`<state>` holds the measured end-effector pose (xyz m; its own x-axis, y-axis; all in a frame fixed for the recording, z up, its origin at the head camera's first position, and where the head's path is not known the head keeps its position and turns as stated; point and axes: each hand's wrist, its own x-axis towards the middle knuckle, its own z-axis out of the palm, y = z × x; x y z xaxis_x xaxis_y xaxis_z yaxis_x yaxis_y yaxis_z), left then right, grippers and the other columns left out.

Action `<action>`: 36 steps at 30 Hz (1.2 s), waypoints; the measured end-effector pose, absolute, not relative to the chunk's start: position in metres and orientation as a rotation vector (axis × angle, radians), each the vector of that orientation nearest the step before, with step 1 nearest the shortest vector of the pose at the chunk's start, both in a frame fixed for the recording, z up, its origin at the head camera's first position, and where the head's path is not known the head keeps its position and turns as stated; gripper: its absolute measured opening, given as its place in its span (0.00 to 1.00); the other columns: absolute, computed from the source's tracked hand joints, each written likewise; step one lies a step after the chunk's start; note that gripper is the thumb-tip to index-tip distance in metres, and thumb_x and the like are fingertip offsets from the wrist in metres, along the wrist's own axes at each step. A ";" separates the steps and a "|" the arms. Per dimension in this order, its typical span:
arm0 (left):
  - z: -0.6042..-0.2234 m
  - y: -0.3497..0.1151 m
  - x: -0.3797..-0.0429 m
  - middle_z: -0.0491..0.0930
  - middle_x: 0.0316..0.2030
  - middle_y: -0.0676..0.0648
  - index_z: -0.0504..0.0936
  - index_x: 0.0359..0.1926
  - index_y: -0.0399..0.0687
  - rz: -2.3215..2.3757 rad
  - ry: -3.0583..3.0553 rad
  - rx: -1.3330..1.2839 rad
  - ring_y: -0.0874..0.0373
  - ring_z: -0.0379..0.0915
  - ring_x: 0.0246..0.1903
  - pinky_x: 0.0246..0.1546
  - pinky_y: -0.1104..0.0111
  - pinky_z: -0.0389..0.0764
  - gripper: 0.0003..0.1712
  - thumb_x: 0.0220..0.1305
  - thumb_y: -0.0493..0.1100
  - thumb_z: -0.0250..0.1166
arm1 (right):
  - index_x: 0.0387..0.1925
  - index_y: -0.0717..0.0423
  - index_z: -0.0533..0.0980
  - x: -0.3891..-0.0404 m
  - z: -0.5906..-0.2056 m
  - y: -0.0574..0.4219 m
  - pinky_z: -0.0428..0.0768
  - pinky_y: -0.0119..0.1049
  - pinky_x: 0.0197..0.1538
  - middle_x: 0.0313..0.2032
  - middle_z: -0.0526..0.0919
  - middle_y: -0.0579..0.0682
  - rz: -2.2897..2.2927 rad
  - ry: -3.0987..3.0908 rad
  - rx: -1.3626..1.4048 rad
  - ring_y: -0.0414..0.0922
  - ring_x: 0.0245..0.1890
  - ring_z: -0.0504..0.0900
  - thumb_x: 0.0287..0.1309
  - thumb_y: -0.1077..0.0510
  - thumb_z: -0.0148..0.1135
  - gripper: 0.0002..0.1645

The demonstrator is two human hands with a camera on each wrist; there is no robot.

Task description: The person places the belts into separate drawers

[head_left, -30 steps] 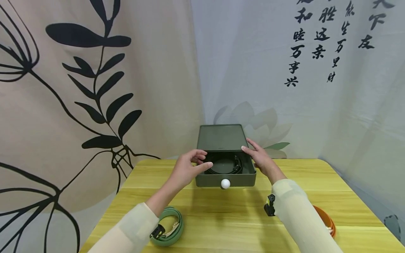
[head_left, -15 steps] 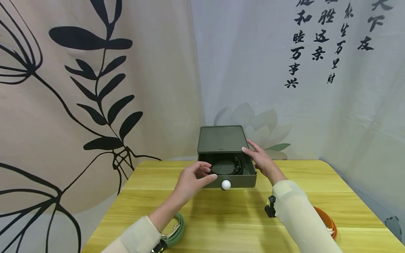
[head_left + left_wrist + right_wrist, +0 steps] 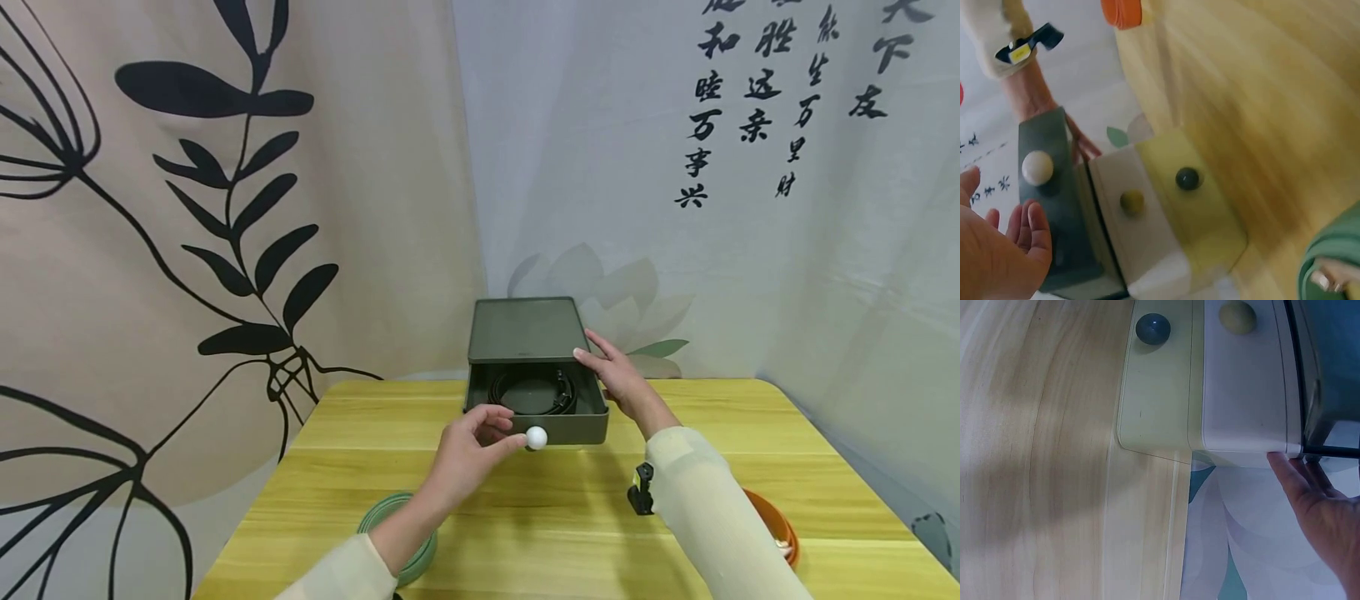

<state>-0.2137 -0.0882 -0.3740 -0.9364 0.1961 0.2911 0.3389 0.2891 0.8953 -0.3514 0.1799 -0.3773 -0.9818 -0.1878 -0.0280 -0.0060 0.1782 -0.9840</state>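
Observation:
A small drawer unit stands on the table, its dark green top drawer [image 3: 577,429] pulled out. In that drawer lies a coiled black belt [image 3: 567,392]. My left hand [image 3: 468,454] is in front of the drawer, fingers loosely bent, with the thumb tip close to the white knob [image 3: 536,437]; the left wrist view shows no grip on the knob [image 3: 1037,168]. My right hand [image 3: 618,379] rests against the unit's right side, thumb at the top edge. The right wrist view shows its fingertips [image 3: 1277,460] touching the side.
Below are a white drawer [image 3: 1147,244] with a yellowish knob and a pale yellow drawer [image 3: 1210,219] with a dark knob. A rolled green belt [image 3: 423,558] lies front left, partly behind my left arm. A rolled orange belt [image 3: 780,525] lies at right. Printed curtain behind.
My left hand has moved from the drawer's left opening down and right toward the white knob, uncovering more of the black belt. My right hand stays put; the drawer remains pulled out.

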 end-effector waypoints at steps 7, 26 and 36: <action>-0.390 -0.077 -0.211 0.81 0.43 0.45 0.82 0.50 0.44 -1.799 -2.362 -0.454 0.56 0.77 0.40 0.36 0.69 0.80 0.21 0.59 0.47 0.74 | 0.79 0.35 0.43 -0.351 -0.377 0.180 0.53 0.70 0.67 0.78 0.39 0.58 -1.913 2.299 -0.193 0.62 0.75 0.46 0.71 0.39 0.53 0.44; -0.413 -0.060 -0.217 0.84 0.40 0.46 0.82 0.48 0.43 -1.835 -2.258 -0.375 0.56 0.80 0.37 0.37 0.69 0.80 0.18 0.57 0.42 0.75 | 0.79 0.36 0.44 -0.353 -0.379 0.181 0.54 0.69 0.66 0.78 0.37 0.57 -1.908 2.321 -0.198 0.62 0.74 0.46 0.71 0.38 0.53 0.45; -0.417 -0.054 -0.220 0.86 0.37 0.49 0.84 0.45 0.46 -1.792 -2.256 -0.360 0.59 0.82 0.33 0.36 0.69 0.82 0.16 0.56 0.43 0.76 | 0.79 0.36 0.44 -0.352 -0.378 0.180 0.55 0.68 0.67 0.78 0.40 0.58 -1.920 2.301 -0.192 0.61 0.74 0.48 0.71 0.39 0.53 0.45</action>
